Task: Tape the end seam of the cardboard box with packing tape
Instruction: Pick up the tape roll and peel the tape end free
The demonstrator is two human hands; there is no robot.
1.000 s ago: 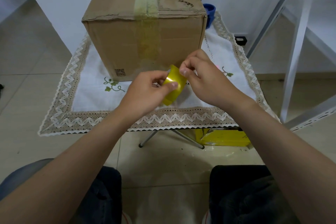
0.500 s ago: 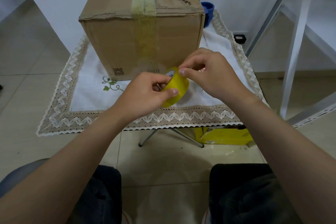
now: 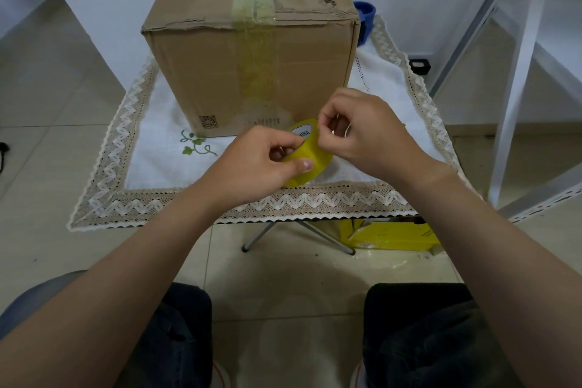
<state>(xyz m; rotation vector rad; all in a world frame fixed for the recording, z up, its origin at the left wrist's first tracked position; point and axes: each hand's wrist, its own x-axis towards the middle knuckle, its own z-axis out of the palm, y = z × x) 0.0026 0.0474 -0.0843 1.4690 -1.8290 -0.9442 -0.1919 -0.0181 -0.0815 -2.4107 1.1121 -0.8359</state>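
A large cardboard box (image 3: 220,72) stands on the small table, its near end face toward me, with a yellowish tape strip (image 3: 256,50) running over the top and down the middle of that face. In front of the box I hold a yellow tape roll (image 3: 310,156). My left hand (image 3: 255,167) grips the roll from the left, thumb on its outer face. My right hand (image 3: 368,132) has its fingertips pinched at the roll's upper edge. Whether a loose tape end is between those fingers is hidden.
The table wears a white cloth with a lace border (image 3: 283,201). A blue object (image 3: 365,14) sits behind the box's right corner. A yellow package (image 3: 393,235) lies on the floor under the table by its metal legs (image 3: 267,233). White shelf posts (image 3: 516,88) stand at right.
Both hands and the roll shifted slightly right and toward the box. The right fingertips have closed tighter on the roll's upper edge. The box has not moved.
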